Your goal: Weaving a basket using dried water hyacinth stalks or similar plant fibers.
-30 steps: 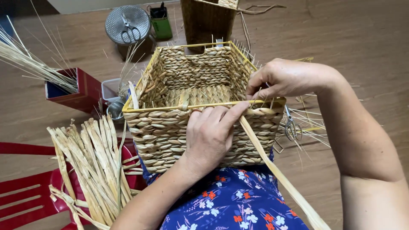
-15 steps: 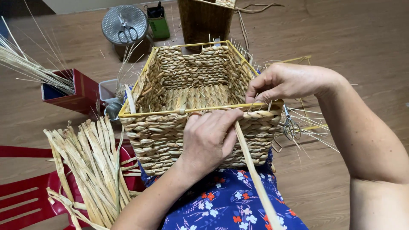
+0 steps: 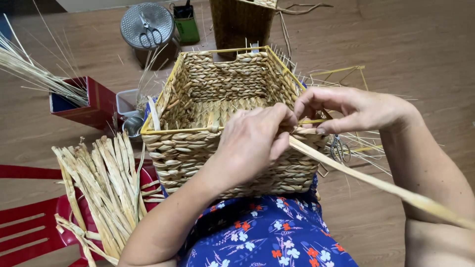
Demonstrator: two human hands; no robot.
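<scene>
While both hands' fingers pinch a straw strip (image 3: 376, 184), the woven basket (image 3: 198, 153) sits empty.

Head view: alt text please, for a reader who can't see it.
Both hands, left hand and right hand, work a flat straw strip at the near rim of a square woven basket on the person's lap. Loose straw strips lie on a red chair.

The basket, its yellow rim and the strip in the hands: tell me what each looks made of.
Basket: twisted dried plant fibre, matte tan, perhaps seagrass or water hyacinth; the braided rope rows show it.
Rim: thin rigid frame, likely yellow-coated metal wire.
Strip: flat, pale dried leaf or stalk, pinched by left hand and right hand.
</scene>
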